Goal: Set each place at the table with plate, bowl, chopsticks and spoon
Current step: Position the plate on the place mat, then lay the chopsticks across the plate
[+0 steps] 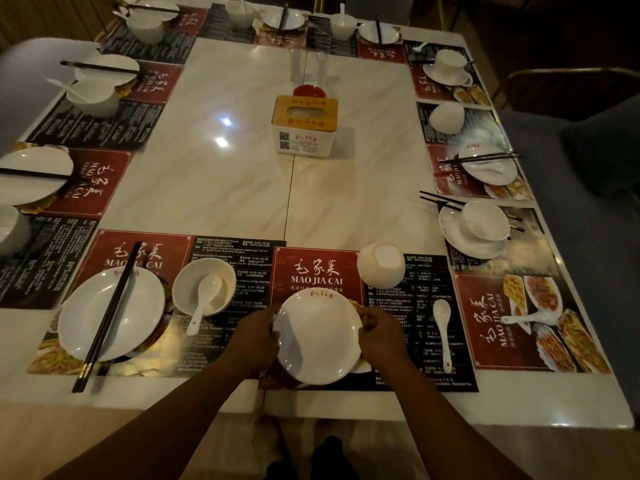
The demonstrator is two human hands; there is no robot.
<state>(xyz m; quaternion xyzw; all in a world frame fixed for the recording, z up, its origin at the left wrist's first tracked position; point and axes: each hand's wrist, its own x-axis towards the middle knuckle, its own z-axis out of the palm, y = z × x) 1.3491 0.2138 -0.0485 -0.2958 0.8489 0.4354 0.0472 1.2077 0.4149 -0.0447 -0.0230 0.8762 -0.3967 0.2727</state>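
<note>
Both hands, left hand [258, 336] and right hand [379, 336], grip opposite rims of the plate [317, 336] near the worktop's [242, 174] near edge; an overturned bowl [381, 266] and spoon [443, 327] lie just right.

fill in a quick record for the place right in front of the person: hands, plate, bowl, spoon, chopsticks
left hand: grips the plate's left rim
right hand: grips the plate's right rim
plate: over the placemat, between both hands; lifted or resting, cannot tell
bowl: beyond the plate to its right, apart from it, seemingly upside down
spoon: flat on the placemat right of the plate, handle toward the person
chopsticks: none at this place
</note>
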